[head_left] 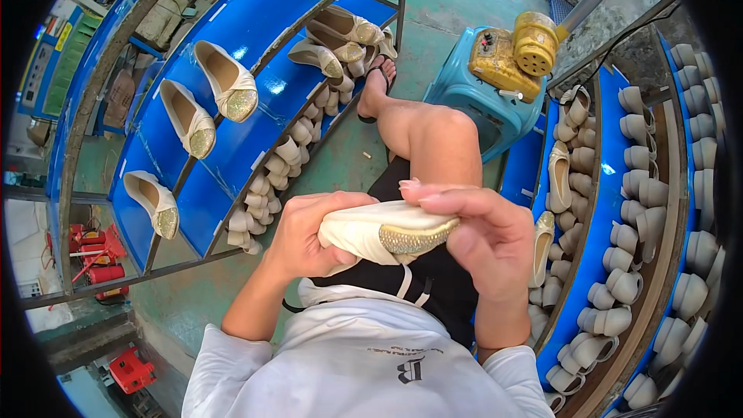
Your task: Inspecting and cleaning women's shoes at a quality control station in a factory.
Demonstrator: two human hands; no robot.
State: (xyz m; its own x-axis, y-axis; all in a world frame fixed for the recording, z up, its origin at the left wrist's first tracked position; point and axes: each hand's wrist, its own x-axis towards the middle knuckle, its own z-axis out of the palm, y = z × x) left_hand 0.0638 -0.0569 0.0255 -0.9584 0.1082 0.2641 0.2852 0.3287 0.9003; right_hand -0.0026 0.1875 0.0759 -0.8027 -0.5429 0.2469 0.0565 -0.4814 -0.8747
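"Where's the shoe (360,226)?"

"From way over here, I see it up in the air between the two hands. Only they carry it. It's over the black shorts (450,290), out past the right edge of the blue rack (255,8)."

"What are the hands doing?"

"The left hand (304,231) holds the white end, with fingers on top and the thumb under. The right hand (491,232) curls round the sparkly toe (414,241), its thumb close to the tip. I can't tell if it grips or just rests there."

"How do I do this bit well?"

"I think this bit is feeling and smoothing the toe. I'd hold snug with the left hand but not squash, because the cloth looks soft and could crease. I'd go gently with the right hand, using the soft finger pads. Nails might scratch the sparkles."

"And the arms?"

"The left arm (254,292) and right arm (497,323) come up from below, bent, and lean in toward the shoe. I'd tuck both elbows close to the body, so nothing wobbles."
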